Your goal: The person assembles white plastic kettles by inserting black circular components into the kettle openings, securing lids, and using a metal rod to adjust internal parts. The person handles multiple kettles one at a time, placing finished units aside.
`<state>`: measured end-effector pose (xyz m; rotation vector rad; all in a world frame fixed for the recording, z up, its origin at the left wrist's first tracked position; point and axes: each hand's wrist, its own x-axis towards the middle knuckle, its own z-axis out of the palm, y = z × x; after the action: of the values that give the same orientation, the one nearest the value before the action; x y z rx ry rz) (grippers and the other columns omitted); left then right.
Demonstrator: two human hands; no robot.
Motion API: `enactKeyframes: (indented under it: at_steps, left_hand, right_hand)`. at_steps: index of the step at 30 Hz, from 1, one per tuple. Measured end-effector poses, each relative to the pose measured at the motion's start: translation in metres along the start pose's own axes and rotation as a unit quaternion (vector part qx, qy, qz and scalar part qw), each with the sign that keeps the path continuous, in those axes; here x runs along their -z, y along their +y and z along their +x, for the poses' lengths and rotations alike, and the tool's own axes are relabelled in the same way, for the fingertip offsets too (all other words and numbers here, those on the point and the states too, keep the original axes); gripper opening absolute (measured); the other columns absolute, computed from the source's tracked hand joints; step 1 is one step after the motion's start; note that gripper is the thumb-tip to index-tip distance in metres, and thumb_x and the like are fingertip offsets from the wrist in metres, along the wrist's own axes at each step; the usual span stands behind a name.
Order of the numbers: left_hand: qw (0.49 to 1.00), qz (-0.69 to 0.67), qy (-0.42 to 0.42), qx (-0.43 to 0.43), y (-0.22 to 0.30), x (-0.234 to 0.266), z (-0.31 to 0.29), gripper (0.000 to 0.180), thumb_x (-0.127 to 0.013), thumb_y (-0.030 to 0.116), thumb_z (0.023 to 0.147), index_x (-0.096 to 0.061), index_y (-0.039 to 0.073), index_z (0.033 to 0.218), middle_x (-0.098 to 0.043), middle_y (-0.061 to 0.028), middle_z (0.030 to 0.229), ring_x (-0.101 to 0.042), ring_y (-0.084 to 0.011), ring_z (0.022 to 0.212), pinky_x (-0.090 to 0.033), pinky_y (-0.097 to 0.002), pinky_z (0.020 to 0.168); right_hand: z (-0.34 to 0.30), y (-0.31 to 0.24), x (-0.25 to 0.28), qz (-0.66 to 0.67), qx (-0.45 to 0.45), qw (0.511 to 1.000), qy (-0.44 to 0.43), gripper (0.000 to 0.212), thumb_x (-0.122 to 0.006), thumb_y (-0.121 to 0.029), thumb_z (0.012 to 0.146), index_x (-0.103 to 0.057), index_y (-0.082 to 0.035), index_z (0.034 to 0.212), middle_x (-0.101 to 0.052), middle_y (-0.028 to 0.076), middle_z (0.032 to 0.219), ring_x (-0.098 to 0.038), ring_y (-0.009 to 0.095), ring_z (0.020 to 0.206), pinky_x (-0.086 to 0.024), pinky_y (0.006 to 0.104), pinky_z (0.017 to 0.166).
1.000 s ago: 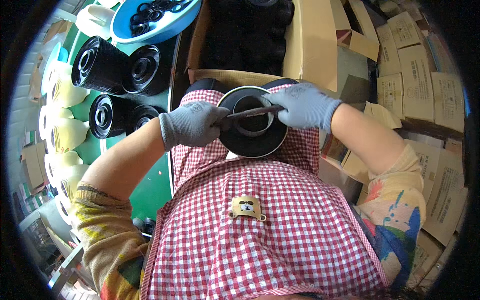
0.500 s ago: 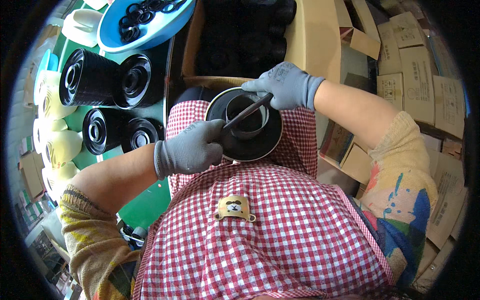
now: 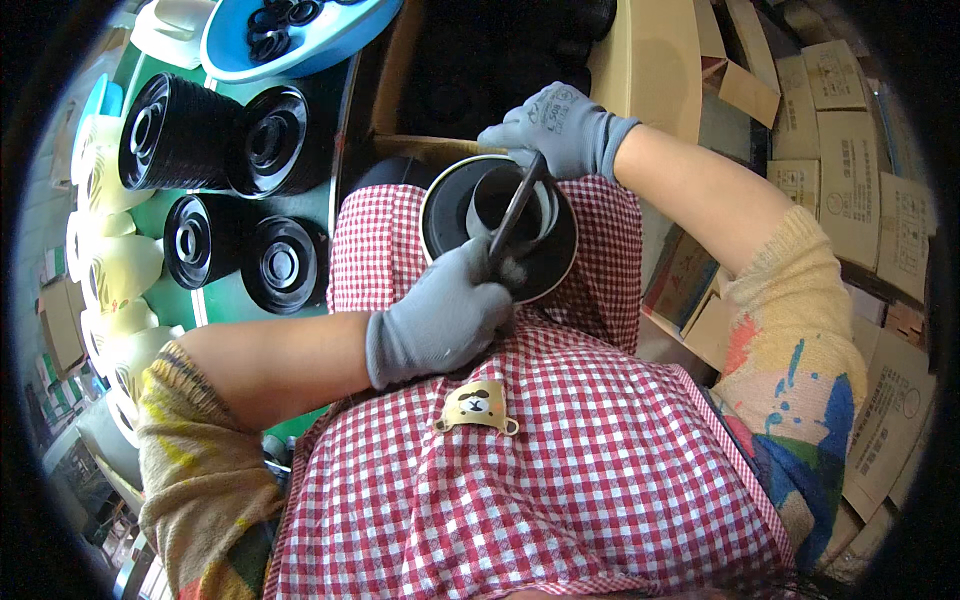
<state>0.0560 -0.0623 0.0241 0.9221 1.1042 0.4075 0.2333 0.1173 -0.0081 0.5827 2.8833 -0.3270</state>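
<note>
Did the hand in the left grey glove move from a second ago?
Yes. Judged against the open cardboard box, the left hand has moved toward the person's body and somewhat right.

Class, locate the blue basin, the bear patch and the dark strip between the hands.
Blue basin (image 3: 328,40), head view: bare inner wall.
Bear patch (image 3: 475,405), head view: its middle.
Dark strip (image 3: 518,207), head view: middle of its length.

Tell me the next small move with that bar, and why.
Probably a little more counterclockwise turn of the dark bar: it slants across the inner ring of the black round piece, left hand at its near end, right hand at its far end, and it has swung that way from nearly crosswise a second ago.
</note>
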Motion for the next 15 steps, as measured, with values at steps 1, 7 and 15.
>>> enactKeyframes:
  at_steps: [1, 7, 15]
  left_hand:
    - [1.000, 0.014, 0.002, 0.006, 0.002, 0.002, 0.007, 0.045, -0.051, 0.001, 0.083, -0.052, -0.005, 0.128, -0.066, -0.0157, 0.099, -0.066, -0.0244, 0.083, -0.056, -0.0343, 0.076]
    - [0.982, 0.163, -0.066, 0.074, 0.032, 0.050, -0.008, 0.034, -0.054, 0.002, 0.083, -0.058, 0.003, 0.117, -0.066, -0.0074, 0.082, -0.059, -0.0118, 0.059, -0.046, -0.0260, 0.048]
    - [0.771, 0.598, 0.034, -0.217, 0.061, 0.095, -0.003, 0.028, -0.062, 0.017, 0.092, -0.065, 0.008, 0.118, -0.071, -0.0127, 0.091, -0.069, -0.0276, 0.078, -0.056, -0.0374, 0.068]
  right_hand:
    - [0.004, -0.001, 0.005, -0.023, -0.032, 0.998, -0.053, 0.044, -0.067, -0.028, 0.087, -0.063, -0.022, 0.130, -0.070, 0.012, 0.096, -0.069, 0.031, 0.089, -0.052, 0.0427, 0.080]
    - [-0.020, -0.016, 0.019, -0.066, 0.008, 0.997, 0.036, 0.074, -0.071, -0.021, 0.080, -0.044, -0.024, 0.149, -0.067, 0.009, 0.103, -0.065, 0.026, 0.095, -0.051, 0.0383, 0.084]
    - [-0.060, -0.035, 0.035, 0.127, -0.096, 0.987, 0.032, 0.068, -0.062, -0.015, 0.084, -0.043, -0.015, 0.150, -0.068, 0.020, 0.119, -0.071, 0.026, 0.094, -0.056, 0.0374, 0.082]
